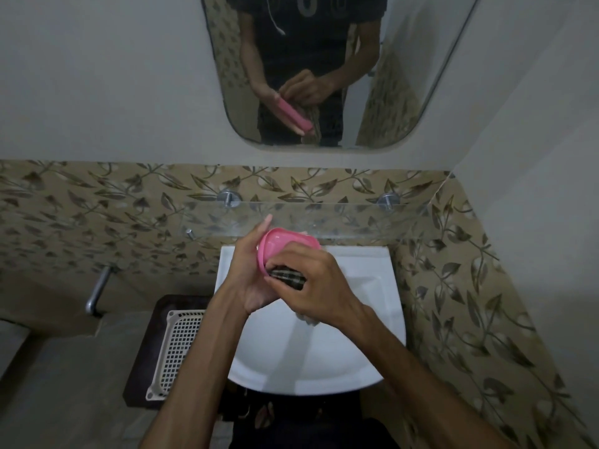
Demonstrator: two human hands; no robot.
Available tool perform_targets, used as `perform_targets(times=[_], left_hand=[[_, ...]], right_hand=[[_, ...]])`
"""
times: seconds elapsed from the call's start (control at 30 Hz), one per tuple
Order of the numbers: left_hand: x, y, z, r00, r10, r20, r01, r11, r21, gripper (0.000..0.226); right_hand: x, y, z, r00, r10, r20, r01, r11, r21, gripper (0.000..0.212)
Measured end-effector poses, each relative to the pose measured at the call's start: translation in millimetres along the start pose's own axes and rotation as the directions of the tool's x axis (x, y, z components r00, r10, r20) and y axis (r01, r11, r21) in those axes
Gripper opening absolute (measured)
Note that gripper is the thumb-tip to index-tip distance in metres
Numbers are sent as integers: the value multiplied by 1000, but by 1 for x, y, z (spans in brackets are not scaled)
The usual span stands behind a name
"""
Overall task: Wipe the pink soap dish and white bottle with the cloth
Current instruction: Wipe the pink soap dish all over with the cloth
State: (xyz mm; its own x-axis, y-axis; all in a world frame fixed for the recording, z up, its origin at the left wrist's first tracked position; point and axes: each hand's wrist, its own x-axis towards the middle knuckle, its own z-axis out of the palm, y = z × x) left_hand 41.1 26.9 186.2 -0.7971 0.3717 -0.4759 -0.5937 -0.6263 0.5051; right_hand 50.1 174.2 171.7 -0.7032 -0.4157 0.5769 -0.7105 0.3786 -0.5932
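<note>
My left hand (251, 270) holds the pink soap dish (278, 243) tilted on its edge above the white sink (372, 319), fingers wrapped round its left rim. My right hand (311, 286) grips a dark checked cloth (288, 277) and presses it against the lower part of the dish. A bit of the cloth hangs out under my right wrist. The mirror (405, 76) repeats the dish, the cloth and both hands. No white bottle is in view.
A glass shelf (340, 218) on two metal pegs runs along the leaf-patterned tiled wall just behind the dish. A white perforated basket (176, 348) lies on a dark stand left of the sink. A metal pipe (97, 290) juts from the left wall.
</note>
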Motion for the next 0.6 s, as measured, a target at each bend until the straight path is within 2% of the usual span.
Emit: perform_targets(times=[0.13,0.23,0.43,0.5,0.6], left_hand=[[3,-5,-3,999,25,38,-22,998,-61,79],[7,-12,1,997,79,28,-75,991,-107,73],[15,-3,10,957,283,-69,-286,957,-49,61],[16,-7,14,933,344,-102,-350,935,-54,54],[21,-14,14,900,405,-163,-424,899,-105,45]], right_hand=[[-10,1,-1,999,-15,32,14,999,38,20],[-11,2,-1,995,32,-92,-28,999,47,20],[14,-8,14,905,290,-310,-248,954,168,20],[27,-11,17,848,405,-341,-329,908,260,18],[45,-15,23,811,469,-349,-382,877,290,13]])
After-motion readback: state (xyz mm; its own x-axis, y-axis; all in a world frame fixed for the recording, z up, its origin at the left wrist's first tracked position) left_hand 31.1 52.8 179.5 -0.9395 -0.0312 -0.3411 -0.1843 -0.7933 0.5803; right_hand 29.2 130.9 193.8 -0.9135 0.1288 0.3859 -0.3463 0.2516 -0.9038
